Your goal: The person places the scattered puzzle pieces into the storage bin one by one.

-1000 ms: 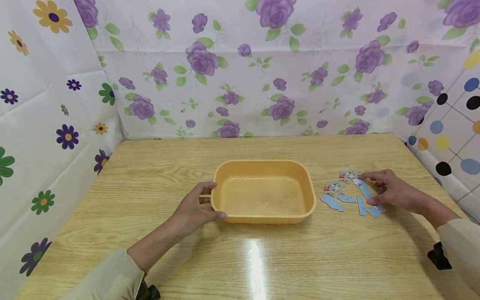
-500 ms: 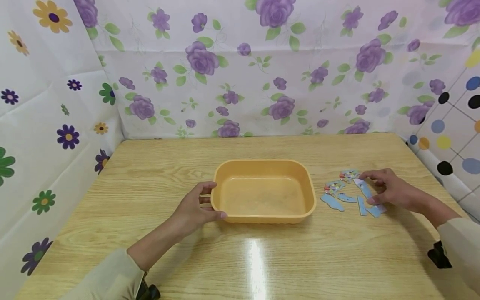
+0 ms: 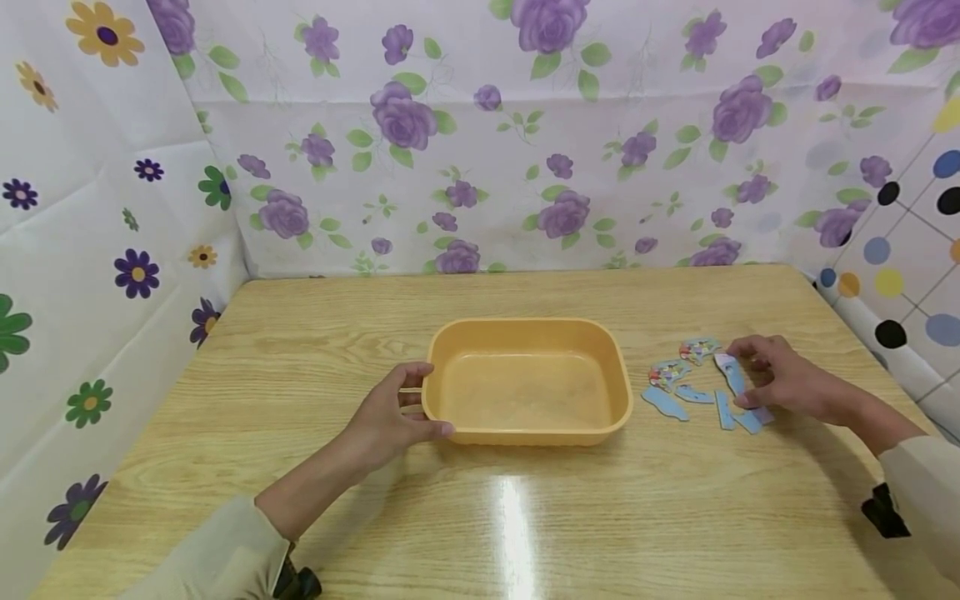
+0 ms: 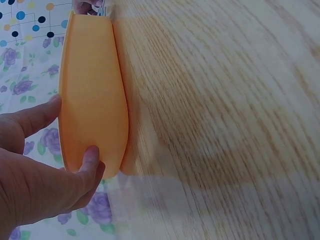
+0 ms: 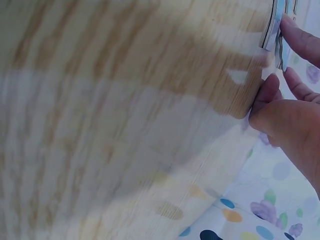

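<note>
A yellow-orange plastic basin (image 3: pixel 525 437) stands on the table in the middle of the head view. My left hand (image 3: pixel 386 421) grips its left end, thumb over the front corner of the rim and fingers at the side wall; the left wrist view shows the fingertips on the basin's outer wall (image 4: pixel 95 90). Right of the basin lie several flat light-blue puzzle pieces, two of them with a colourful print (image 3: pixel 667 375). My right hand (image 3: pixel 787 379) pinches a long pale-blue puzzle piece (image 3: pixel 731 373) between thumb and fingertips, its face tilted.
The wood-grain table (image 3: pixel 337 333) meets a floral sheet (image 3: pixel 465 150) at the back, a flower-print sheet (image 3: pixel 97 275) on the left and a dotted sheet (image 3: pixel 911 275) on the right. A wavy blue piece (image 3: pixel 664 404) lies nearest the basin.
My right fingertips have shifted slightly right, and the long piece has tilted and moved right, away from the printed piece beside it. The left hand and basin stay put.
</note>
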Tool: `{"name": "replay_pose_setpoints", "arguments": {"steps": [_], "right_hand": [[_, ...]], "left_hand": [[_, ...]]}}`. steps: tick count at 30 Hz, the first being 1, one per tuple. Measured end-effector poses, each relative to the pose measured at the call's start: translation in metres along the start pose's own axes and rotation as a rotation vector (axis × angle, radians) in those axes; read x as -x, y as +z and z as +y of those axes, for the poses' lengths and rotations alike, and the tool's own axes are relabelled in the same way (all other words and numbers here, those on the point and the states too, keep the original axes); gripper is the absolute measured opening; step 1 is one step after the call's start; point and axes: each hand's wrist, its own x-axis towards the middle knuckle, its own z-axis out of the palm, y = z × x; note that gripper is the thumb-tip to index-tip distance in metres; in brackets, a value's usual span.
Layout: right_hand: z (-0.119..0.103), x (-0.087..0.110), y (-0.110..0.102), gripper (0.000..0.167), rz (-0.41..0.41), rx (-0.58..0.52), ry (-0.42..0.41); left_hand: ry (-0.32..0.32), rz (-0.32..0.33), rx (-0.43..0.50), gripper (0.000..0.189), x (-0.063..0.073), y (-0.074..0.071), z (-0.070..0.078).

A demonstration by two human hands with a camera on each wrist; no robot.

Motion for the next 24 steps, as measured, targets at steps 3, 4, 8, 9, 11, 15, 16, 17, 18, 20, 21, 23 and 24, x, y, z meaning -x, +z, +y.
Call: {"name": "replay_pose_setpoints", "arguments": {"steps": [3, 4, 8, 9, 11, 15, 16, 17, 18, 20, 21, 23, 24], "right_hand": [[-0.001, 0.001, -0.001, 0.066, 0.004, -0.016, 0.000], [-0.001, 0.001, -0.002, 0.065, 0.005, -0.020, 0.005], [-0.002, 0.003, -0.003, 0.067, 0.003, -0.048, 0.021], [-0.002, 0.003, -0.003, 0.068, 0.004, -0.051, 0.029], [-0.004, 0.005, -0.004, 0.070, 0.005, -0.058, 0.035], [-0.008, 0.006, -0.004, 0.073, 0.010, -0.073, 0.044], [-0.009, 0.006, -0.003, 0.072, 0.012, -0.075, 0.042], [-0.010, 0.006, -0.003, 0.072, 0.015, -0.075, 0.038], [-0.011, 0.005, -0.003, 0.071, 0.019, -0.074, 0.035], [-0.012, 0.004, -0.003, 0.070, 0.026, -0.066, 0.034], [-0.013, 0.003, -0.003, 0.069, 0.029, -0.064, 0.030], [-0.016, 0.002, -0.004, 0.067, 0.033, -0.057, 0.025], [-0.017, 0.001, -0.004, 0.066, 0.034, -0.056, 0.023]], "left_hand": [[0.000, 0.000, 0.002, 0.083, 0.000, 0.000, 0.000], [0.001, 0.000, 0.002, 0.083, 0.000, 0.000, 0.000], [0.005, 0.001, -0.003, 0.083, -0.001, 0.000, -0.001], [0.005, 0.000, -0.003, 0.083, -0.001, 0.000, -0.001], [0.006, -0.002, -0.002, 0.083, -0.001, 0.000, -0.001], [0.002, -0.001, -0.002, 0.083, -0.001, 0.000, 0.000], [0.002, 0.000, -0.004, 0.083, -0.001, 0.000, 0.000], [0.001, 0.001, -0.005, 0.083, -0.001, 0.000, 0.000], [0.001, 0.001, -0.006, 0.084, -0.001, 0.000, 0.000], [0.000, 0.000, -0.005, 0.084, -0.001, 0.000, 0.000], [0.000, -0.001, -0.004, 0.084, -0.001, 0.000, 0.000], [0.000, -0.001, -0.005, 0.084, -0.001, 0.000, -0.001], [0.000, -0.001, -0.006, 0.084, -0.001, 0.000, -0.001]]}}
